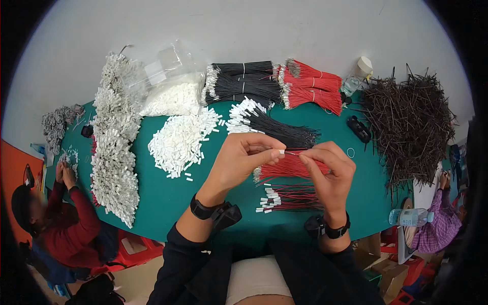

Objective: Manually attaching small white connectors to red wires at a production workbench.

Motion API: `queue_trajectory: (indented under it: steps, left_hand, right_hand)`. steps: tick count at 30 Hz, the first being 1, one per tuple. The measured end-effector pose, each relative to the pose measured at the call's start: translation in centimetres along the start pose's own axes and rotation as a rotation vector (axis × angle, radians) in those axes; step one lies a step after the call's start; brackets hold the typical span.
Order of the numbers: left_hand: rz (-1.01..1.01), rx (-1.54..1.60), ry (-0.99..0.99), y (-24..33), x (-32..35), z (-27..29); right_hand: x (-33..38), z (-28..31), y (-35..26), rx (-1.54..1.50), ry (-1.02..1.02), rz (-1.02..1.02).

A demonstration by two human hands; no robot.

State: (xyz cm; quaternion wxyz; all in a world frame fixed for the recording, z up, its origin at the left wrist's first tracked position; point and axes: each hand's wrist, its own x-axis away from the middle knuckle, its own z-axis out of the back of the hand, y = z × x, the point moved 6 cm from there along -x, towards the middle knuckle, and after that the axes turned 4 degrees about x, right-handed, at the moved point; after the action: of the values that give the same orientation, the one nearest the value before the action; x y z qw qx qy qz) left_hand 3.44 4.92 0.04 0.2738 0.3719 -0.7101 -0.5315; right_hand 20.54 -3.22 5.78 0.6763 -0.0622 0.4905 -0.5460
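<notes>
L hand [231,161] pinched white sleeve [281,151] | R hand [333,170] pinched thin wire [292,153] | both between fingertips, above red wires [290,173]; seating depth unclear | step: sleeving wire end, apparently | next move seemed to call for straight, aligned push

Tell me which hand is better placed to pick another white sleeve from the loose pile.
Probably the left hand: it is nearer the loose pile of white sleeves, though it now pinches one white sleeve. The right hand is farther away and appears to pinch a thin wire.
</notes>
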Motion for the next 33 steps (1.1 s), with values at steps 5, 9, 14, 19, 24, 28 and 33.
queue_trajectory:
  steps: [5, 9, 14, 19, 24, 28, 33]
  left_hand:
    - [-0.008, 0.006, -0.004, 0.2, 0.0, 0.0]
    - [-0.008, 0.009, -0.009, 0.0, 0.1, -0.1]
    - [-0.039, 0.005, -0.001, -0.1, 0.1, -0.1]
    - [-0.038, -0.032, 0.008, 0.0, 0.3, -0.1]
    - [-0.036, -0.098, 0.026, 0.0, 0.3, -0.4]
    - [-0.056, -0.15, 0.03, 0.1, 0.4, -0.4]
    - [-0.045, -0.166, 0.026, -0.2, 0.4, -0.8]
  right_hand:
    - [0.1, -0.3, -0.1, 0.009, 0.026, 0.03]
    - [0.1, -0.6, -0.3, 0.014, 0.026, 0.055]
    - [0.1, -1.0, -0.5, 0.0, 0.018, 0.028]
    - [0.0, -1.1, -0.2, -0.037, -0.01, 0.05]
    - [0.1, -1.3, 0.9, -0.11, -0.044, 0.001]
    - [0.2, -1.4, 0.9, -0.099, -0.046, 0.003]
    - [0.3, -1.9, 0.9, -0.099, -0.045, 0.02]
